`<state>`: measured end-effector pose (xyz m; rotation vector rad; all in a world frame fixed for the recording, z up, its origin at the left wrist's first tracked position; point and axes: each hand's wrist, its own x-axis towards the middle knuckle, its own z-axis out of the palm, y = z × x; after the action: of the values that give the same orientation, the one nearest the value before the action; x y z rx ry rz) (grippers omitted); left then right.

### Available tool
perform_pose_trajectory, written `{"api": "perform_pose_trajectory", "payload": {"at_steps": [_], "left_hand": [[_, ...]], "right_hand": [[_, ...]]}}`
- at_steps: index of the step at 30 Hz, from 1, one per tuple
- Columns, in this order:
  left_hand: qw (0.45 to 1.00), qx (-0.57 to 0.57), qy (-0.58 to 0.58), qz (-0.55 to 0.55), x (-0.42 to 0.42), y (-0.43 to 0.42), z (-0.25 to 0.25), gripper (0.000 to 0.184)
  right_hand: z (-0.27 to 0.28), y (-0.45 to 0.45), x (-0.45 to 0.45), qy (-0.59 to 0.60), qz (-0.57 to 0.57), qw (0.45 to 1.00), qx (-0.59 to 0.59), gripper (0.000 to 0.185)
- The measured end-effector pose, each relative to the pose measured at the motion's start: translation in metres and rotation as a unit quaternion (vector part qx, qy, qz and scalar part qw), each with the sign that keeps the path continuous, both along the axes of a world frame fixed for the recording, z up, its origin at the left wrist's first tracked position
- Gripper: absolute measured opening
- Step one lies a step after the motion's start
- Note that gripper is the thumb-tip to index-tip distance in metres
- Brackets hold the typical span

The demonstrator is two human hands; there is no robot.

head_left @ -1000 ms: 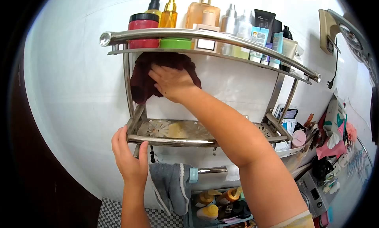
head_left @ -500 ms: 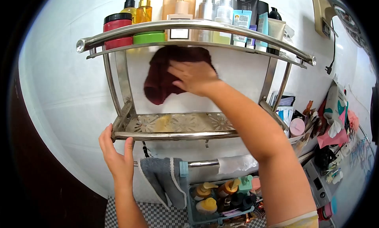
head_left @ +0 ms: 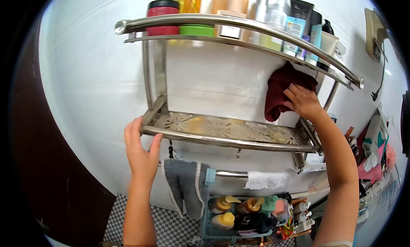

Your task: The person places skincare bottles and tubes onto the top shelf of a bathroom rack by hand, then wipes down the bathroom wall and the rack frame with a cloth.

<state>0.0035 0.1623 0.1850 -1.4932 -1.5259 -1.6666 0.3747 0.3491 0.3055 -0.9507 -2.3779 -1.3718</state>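
Note:
A dark maroon cloth [head_left: 277,91] lies bunched against the white wall at the right end of the gap between two metal shelves. My right hand [head_left: 304,102] presses on it, fingers bent into the fabric. At the left end of the lower metal shelf [head_left: 222,126], my left hand [head_left: 143,151] grips the corner of the rail, thumb in front and fingers at the outer side. Brown and yellowish stains mark this shelf's cut-out flower plate.
Jars, bottles and tubes crowd the upper shelf [head_left: 239,19]. Below hang a grey towel [head_left: 183,183] and a white cloth [head_left: 267,180] on a bar. A blue basket [head_left: 218,234] of pump bottles stands beneath. A plug [head_left: 376,95] dangles at right.
My right hand has moved the maroon cloth from the middle of the wall to the right end. The left hand stays on the shelf corner. The view has shifted.

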Motion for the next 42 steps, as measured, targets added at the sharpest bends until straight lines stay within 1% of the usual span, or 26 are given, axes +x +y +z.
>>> {"api": "perform_pose_trajectory", "payload": {"at_steps": [1, 3, 4, 9, 11, 13, 15, 16, 19, 20, 21, 23, 24, 25, 27, 29, 31, 32, 34, 35, 37, 42], "left_hand": [[1.0, 0.002, -0.003, 0.007, -0.001, 0.001, 0.0, 0.047], [1.0, 0.01, 0.001, -0.003, 0.001, 0.001, -0.001, 0.046], [1.0, 0.004, 0.003, -0.005, 0.001, 0.0, 0.0, 0.049], [1.0, 0.014, 0.006, -0.009, -0.001, 0.001, -0.002, 0.05], [1.0, 0.02, 0.003, -0.017, -0.002, 0.001, -0.002, 0.051], [0.999, 0.021, -0.012, -0.029, -0.002, 0.001, -0.002, 0.052], [0.999, 0.02, -0.011, -0.029, -0.002, 0.001, -0.003, 0.052], [0.999, 0.021, -0.008, -0.027, -0.004, 0.001, -0.004, 0.049], [1.0, 0.017, -0.002, -0.009, -0.004, 0.001, -0.005, 0.049], [1.0, 0.014, -0.011, -0.012, -0.003, 0.001, -0.005, 0.05], [1.0, 0.015, -0.012, -0.013, -0.002, 0.001, -0.005, 0.05], [1.0, 0.013, -0.01, -0.011, -0.003, 0.0, -0.004, 0.05], [1.0, 0.016, -0.009, -0.012, -0.003, 0.0, -0.004, 0.05], [1.0, 0.013, -0.011, -0.005, -0.002, -0.001, -0.004, 0.05], [1.0, 0.011, -0.013, -0.004, 0.0, 0.001, -0.004, 0.05], [1.0, 0.016, -0.021, -0.005, -0.001, 0.002, -0.005, 0.05], [1.0, 0.018, -0.016, -0.006, -0.001, 0.004, -0.007, 0.05], [1.0, 0.023, -0.018, -0.006, -0.001, 0.004, -0.007, 0.049], [0.999, 0.029, -0.017, -0.003, 0.0, 0.004, -0.006, 0.049], [0.999, 0.026, -0.018, -0.007, 0.0, 0.004, -0.006, 0.049], [0.999, 0.026, -0.018, -0.014, 0.0, 0.003, -0.004, 0.048], [1.0, 0.01, -0.009, -0.003, -0.002, 0.001, -0.002, 0.048]], "right_hand": [[0.0, 0.001, -0.007, -0.003, 0.007, 1.0, 0.002, 0.032], [-0.001, 0.0, -0.018, 0.004, 0.0, 0.999, -0.034, 0.03], [0.005, -0.009, -0.034, -0.007, -0.033, 0.997, -0.07, 0.031], [0.007, -0.008, -0.11, -0.076, -0.014, 0.994, -0.081, 0.036], [0.005, 0.003, -0.127, -0.119, 0.114, 0.986, -0.002, 0.038], [0.005, 0.0, -0.147, -0.122, 0.114, 0.986, 0.013, 0.04], [0.007, -0.003, -0.173, -0.104, 0.115, 0.986, -0.058, 0.04], [0.002, 0.003, -0.184, -0.103, 0.139, 0.985, -0.024, 0.038], [0.004, -0.006, -0.213, -0.108, 0.159, 0.981, -0.022, 0.038], [0.005, -0.014, -0.224, -0.108, 0.139, 0.982, -0.066, 0.04], [0.0, -0.009, -0.234, -0.109, 0.139, 0.982, -0.066, 0.04], [-0.014, 0.005, -0.255, -0.085, 0.198, 0.976, -0.044, 0.038], [-0.013, -0.006, -0.263, -0.09, 0.162, 0.98, -0.078, 0.041], [-0.016, -0.01, -0.268, -0.088, 0.158, 0.981, -0.076, 0.041], [-0.021, -0.014, -0.27, -0.054, 0.157, 0.983, -0.079, 0.042], [-0.017, -0.009, -0.261, -0.065, 0.159, 0.983, -0.068, 0.043], [-0.014, -0.001, -0.247, -0.134, 0.163, 0.971, -0.108, 0.046], [-0.014, -0.001, -0.238, -0.135, 0.159, 0.972, -0.111, 0.046], [-0.011, -0.006, -0.215, -0.147, 0.126, 0.969, -0.152, 0.047], [-0.011, -0.007, -0.203, -0.147, 0.123, 0.969, -0.154, 0.047], [-0.012, -0.01, -0.179, -0.14, 0.072, 0.972, -0.174, 0.046], [-0.012, -0.005, -0.12, -0.146, 0.061, 0.976, -0.15, 0.044]]}}
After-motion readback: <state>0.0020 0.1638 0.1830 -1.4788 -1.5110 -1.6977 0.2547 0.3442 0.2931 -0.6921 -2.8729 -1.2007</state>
